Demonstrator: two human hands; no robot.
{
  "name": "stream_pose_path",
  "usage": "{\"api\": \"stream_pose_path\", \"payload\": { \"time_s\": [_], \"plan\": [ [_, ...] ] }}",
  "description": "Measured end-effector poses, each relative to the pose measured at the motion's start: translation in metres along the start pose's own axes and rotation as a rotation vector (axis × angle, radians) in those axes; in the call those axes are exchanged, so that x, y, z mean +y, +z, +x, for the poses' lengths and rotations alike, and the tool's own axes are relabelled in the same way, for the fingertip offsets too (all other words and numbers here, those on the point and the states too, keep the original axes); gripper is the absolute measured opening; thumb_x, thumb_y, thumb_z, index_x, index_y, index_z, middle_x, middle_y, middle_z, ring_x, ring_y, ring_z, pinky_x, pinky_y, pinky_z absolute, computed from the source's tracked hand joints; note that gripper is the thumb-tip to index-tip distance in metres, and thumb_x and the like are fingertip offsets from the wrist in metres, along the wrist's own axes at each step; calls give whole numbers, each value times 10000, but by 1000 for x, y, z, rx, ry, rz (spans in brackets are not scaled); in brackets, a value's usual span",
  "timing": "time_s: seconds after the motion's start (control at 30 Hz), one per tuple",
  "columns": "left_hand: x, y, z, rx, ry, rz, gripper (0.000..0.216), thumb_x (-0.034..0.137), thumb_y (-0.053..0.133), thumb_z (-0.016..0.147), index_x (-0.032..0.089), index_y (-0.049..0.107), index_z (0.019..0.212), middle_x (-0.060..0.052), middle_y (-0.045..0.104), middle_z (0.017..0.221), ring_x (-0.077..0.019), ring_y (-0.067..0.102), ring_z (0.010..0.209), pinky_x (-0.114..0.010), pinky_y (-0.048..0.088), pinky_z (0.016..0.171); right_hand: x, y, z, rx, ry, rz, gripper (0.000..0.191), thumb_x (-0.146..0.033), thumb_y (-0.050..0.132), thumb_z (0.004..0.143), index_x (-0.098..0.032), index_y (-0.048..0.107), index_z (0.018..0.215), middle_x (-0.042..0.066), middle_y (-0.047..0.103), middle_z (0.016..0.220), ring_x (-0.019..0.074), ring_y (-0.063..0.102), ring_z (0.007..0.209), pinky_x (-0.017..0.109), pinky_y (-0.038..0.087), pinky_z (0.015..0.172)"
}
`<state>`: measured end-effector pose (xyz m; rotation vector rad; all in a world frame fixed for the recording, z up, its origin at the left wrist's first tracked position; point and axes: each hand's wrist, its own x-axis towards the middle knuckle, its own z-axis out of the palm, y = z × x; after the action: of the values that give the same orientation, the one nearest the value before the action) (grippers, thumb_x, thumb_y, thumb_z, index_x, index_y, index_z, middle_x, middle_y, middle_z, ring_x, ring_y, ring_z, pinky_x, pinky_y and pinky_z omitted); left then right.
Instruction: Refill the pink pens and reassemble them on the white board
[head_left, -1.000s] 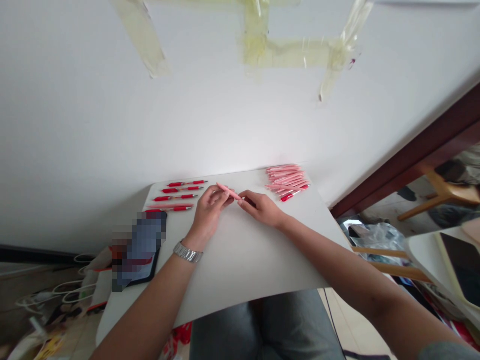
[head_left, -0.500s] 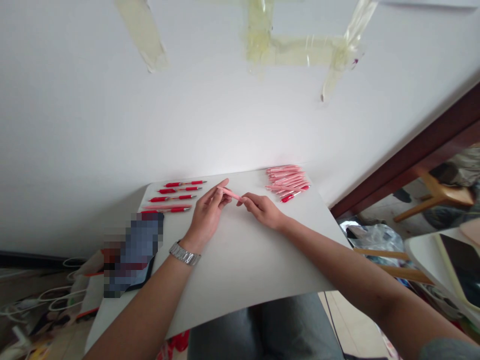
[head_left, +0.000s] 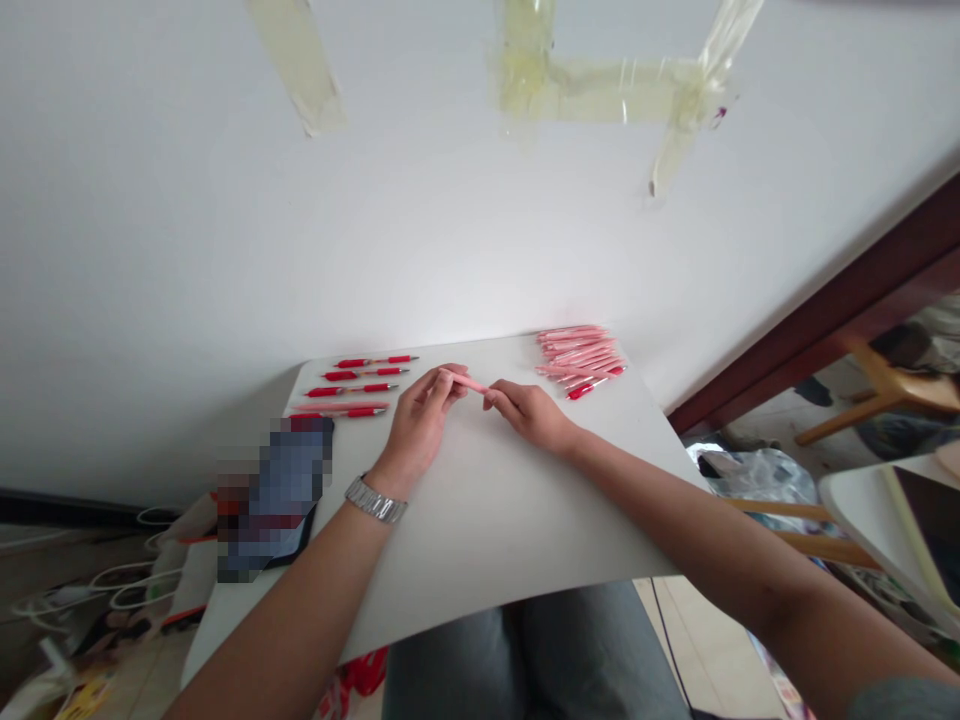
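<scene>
A slim pink stick, like a pen refill or pen [head_left: 471, 383], spans the gap between my two hands over the table. My left hand [head_left: 426, 408], with a metal-banded watch [head_left: 376, 499] on its wrist, pinches the left end between thumb and fingers. At the other end, my right hand [head_left: 532, 415] grips it with thumb and curled fingers. Both ends are hidden in the fingers. Several red pens [head_left: 352, 391] lie in a spaced column on the left, with a pink stick [head_left: 341, 406] beside the nearest one.
On the right, a pile of pink sticks [head_left: 577, 350] lies by the wall, a red pen [head_left: 596, 384] at its front. A pixelated phone-like object [head_left: 281, 490] rests on the left edge of the white table [head_left: 495, 540]. A wooden chair [head_left: 877, 390] stands at far right.
The fingers of my left hand have folded down around the pink stick; earlier they were more extended. My right hand keeps its grip. The whole view has shifted slightly.
</scene>
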<state>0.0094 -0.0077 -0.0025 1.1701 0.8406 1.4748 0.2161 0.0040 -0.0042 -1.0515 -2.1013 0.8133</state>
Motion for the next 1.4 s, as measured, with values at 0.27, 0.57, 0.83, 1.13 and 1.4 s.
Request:
{"api": "stream_pose_path", "payload": {
  "time_s": [0.27,0.57,0.83,1.13,1.4],
  "plan": [
    [-2,1,-2,78,-33,-31,330,497,802,922,186,806,1032,-78,761,1085,-152,708,934,-300,597,930,1,2,2,71,-40,-147,272,-432,485,1102,-223,620,992,15,660,797,155,552,674,266,348,657],
    [1,6,-6,23,-65,-37,375,522,727,978,187,759,1145,-107,790,1115,-227,779,1046,-388,607,1004,-3,-2,1,81,-59,-93,275,-448,498,1100,-219,646,1136,27,710,889,165,610,745,274,404,699],
    [3,6,-6,19,-68,25,363,522,700,996,172,783,1048,-124,776,1171,-217,772,1038,-357,616,981,-1,-2,3,100,-73,-109,307,-447,471,1117,-220,647,1008,29,706,864,158,602,732,275,405,701],
    [1,5,-6,51,-72,16,347,518,753,957,180,798,1023,-107,778,1132,-214,769,1033,-361,630,983,2,-1,2,152,-57,-113,157,-388,618,1014,-234,591,999,10,699,877,154,584,717,261,395,666],
    [-1,4,-5,58,-110,-13,375,535,758,948,193,753,1101,-98,789,1127,-219,783,1022,-379,621,992,-4,-5,0,100,16,-96,312,-485,550,1064,-236,593,1246,-5,698,836,168,630,703,266,413,670]
  ]
}}
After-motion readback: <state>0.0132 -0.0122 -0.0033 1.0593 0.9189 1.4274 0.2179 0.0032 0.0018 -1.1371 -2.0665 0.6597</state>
